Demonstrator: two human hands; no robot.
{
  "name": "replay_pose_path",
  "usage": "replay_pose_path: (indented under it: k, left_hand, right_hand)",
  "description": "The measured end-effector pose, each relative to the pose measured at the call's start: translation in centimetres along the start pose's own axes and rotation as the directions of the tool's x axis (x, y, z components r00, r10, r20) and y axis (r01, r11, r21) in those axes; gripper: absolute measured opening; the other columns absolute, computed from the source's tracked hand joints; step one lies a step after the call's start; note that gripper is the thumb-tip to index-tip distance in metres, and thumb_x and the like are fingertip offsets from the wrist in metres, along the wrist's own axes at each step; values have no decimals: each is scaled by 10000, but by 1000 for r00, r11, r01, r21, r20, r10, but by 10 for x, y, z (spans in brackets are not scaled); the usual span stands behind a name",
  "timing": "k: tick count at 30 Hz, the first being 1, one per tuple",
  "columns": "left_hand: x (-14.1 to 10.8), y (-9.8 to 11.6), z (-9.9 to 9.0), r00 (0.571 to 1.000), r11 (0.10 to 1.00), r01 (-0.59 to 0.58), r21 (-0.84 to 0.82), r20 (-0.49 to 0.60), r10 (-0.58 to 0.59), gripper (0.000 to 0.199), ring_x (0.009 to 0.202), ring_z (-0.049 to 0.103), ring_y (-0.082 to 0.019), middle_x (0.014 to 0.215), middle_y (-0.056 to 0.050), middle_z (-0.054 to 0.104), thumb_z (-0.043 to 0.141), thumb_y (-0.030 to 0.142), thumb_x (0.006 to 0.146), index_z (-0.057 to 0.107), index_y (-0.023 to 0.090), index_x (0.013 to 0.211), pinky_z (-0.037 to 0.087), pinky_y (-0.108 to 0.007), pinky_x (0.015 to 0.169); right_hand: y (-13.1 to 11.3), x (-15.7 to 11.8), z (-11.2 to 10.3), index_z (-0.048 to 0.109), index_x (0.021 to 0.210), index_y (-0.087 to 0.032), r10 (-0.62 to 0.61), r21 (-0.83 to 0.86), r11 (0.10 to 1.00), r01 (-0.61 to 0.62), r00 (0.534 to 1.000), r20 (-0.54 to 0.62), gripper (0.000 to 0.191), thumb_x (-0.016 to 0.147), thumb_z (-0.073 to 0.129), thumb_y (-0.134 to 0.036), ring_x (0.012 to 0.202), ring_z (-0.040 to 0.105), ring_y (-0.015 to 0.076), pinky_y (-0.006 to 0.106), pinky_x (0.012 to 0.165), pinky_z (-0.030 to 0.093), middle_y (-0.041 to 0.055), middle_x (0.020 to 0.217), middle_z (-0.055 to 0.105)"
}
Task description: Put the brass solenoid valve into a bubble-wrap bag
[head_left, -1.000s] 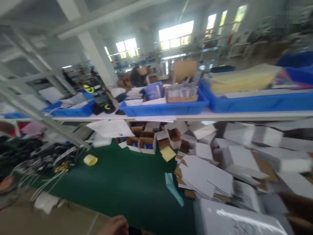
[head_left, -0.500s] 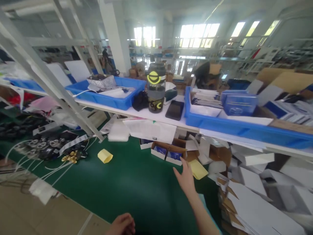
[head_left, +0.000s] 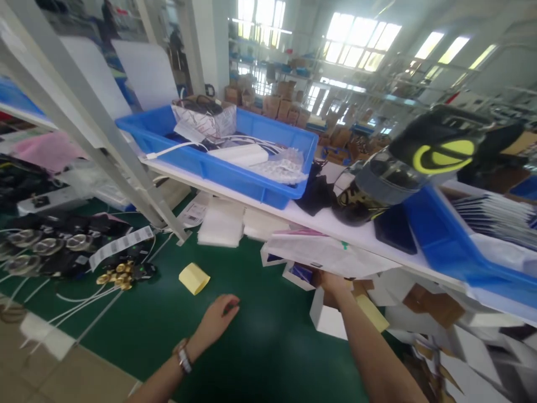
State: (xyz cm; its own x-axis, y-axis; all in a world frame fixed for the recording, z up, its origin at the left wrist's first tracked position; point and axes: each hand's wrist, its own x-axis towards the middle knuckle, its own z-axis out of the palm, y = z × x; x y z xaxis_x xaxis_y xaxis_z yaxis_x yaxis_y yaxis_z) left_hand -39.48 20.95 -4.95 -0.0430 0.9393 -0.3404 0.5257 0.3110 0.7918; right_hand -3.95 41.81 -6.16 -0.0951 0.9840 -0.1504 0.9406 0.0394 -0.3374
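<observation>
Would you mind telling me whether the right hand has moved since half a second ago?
Yes. The right hand has gone forward from the open green mat, past the yellow pad, to the small boxes under the shelf edge.

right hand (head_left: 331,280): grip hidden under shelf papers | bottle (head_left: 403,168): blurred

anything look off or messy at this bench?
Yes. White cartons lie in a loose jumble at the right under the shelf, some open. A folded yellow slip sits alone on the green mat near the left hand. The right hand reaches among small open boxes.
</observation>
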Motion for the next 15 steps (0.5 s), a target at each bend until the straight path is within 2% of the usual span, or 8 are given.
replay_pose_path:
  k: [2,4,5,7,9,10,12,15]
  left_hand:
    - [47,22,6,989,980,-151,132,8,151,304,986,650,-212,1248,-94,632,525,246,921,628,201,1203,525,-321,895]
    - [89,41,19,957,908,-287,304,53,285,423,1140,610,-214,1409,-98,545,524,164,929,556,205,1349,478,-306,1012]
    - [108,47,26,945,869,-323,374,82,316,474,1180,593,-222,1459,-103,507,526,131,925,525,204,1394,461,-307,1037]
    - [137,53,39,942,820,-333,465,128,310,543,1155,608,-253,1496,-138,468,534,80,905,489,187,1436,483,-337,995]
    - [158,51,50,954,817,-300,492,143,265,555,1041,651,-266,1465,-187,484,546,56,887,488,159,1430,519,-355,881]
    - [164,49,54,958,814,-285,506,146,245,544,998,660,-262,1437,-203,502,550,53,887,491,146,1420,523,-349,836]
    - [172,44,59,963,806,-270,527,151,223,482,990,656,-248,1373,-207,542,540,61,909,501,118,1386,511,-325,814]
    - [171,38,60,966,792,-259,552,155,208,326,1072,619,-242,1258,-191,597,502,85,958,539,50,1281,483,-326,890]
  right_hand:
    - [2,-9,5,715,959,-132,8,6,1000,-8,999,36,96,895,664,-183,1078,654,251,434,1013,467,118,1062,722]
    - [0,-25,12,740,840,-112,-7,24,1000,5,997,81,117,868,628,-127,978,684,260,385,942,480,142,918,736]
    - [-2,-35,16,748,801,-114,-26,32,999,23,993,111,153,859,607,-114,928,694,264,371,893,492,139,866,736]
    - [-9,-59,26,763,775,-143,-64,38,998,58,983,172,226,845,556,-84,859,705,269,360,812,510,118,822,734]
    - [-16,-84,34,777,809,-173,-85,33,996,80,972,217,299,814,510,-40,862,710,284,372,789,528,112,848,734]
    - [-19,-96,37,784,866,-186,-90,33,996,84,969,230,328,804,500,-34,896,709,294,383,808,537,116,893,735]
    - [-22,-116,38,756,1098,-201,-100,48,995,91,965,242,401,800,528,-61,1040,683,311,402,916,535,130,1060,728]
    - [-18,-140,28,502,1457,-175,-124,98,990,102,958,258,697,773,624,-121,1174,630,295,392,1039,503,135,1240,677]
